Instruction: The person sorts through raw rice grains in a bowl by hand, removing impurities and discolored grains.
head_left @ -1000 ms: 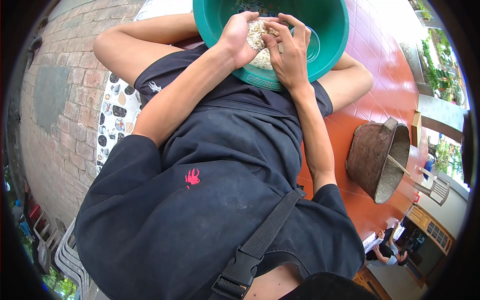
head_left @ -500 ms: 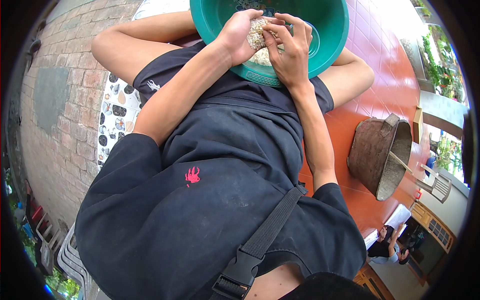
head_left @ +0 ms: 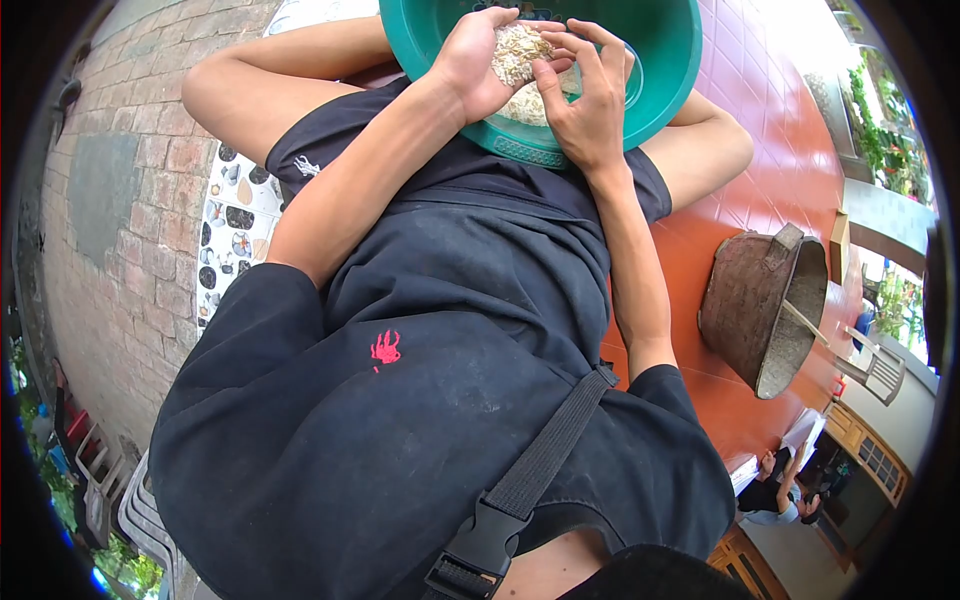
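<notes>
A green plastic basin [head_left: 655, 85] rests between my knees at the top of the view, with pale crumbly mash [head_left: 525, 105] lying in its bottom. My left hand [head_left: 468, 62] cups a clump of this pale mash [head_left: 518, 50] over the basin. My right hand [head_left: 592, 98] is pressed against the same clump, its thumb and forefinger pinching it and the other fingers spread. Both forearms reach over my dark shirt and lap.
A rusty metal bucket [head_left: 752, 305] with a stick in it lies on the orange tiled floor [head_left: 760, 130] at my right. Brick paving [head_left: 120, 200] and a patterned tile strip [head_left: 232, 215] are at my left. Another person [head_left: 768, 492] sits at the lower right. White plastic chairs [head_left: 140, 515] stand lower left.
Both hands have lifted the clump slightly farther into the basin. The right hand's fingers have spread and shifted over the clump.
</notes>
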